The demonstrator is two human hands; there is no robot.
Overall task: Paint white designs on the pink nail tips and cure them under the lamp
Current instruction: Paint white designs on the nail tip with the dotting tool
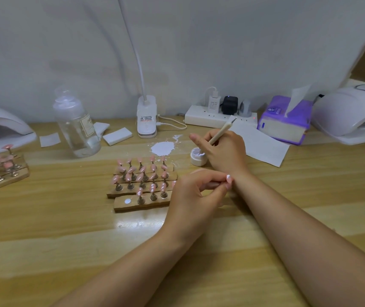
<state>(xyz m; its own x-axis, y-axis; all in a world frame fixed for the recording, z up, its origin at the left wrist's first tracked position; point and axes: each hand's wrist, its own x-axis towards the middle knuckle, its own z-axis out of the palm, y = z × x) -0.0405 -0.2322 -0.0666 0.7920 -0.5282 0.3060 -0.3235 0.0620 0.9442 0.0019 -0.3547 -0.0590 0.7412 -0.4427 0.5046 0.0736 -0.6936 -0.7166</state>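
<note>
Nail-art desk: curing lamp [352,114], nail-tip stands [142,185].

nail tips [142,171]: pink, some white-dotted | jar [198,156]: white | tissue pack [284,120]: purple

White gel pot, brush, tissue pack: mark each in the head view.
white gel pot [197,159], head view, on its front wall.
brush [222,129], head view, mid-handle above the right hand [226,151].
tissue pack [284,124], head view, on its front face.

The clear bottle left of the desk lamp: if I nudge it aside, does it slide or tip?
The clear bottle looks tall and narrow with liquid only near the bottom, so probably light. Pushed high, it may tip; pushed low, it should slide on the smooth wooden table.
</note>
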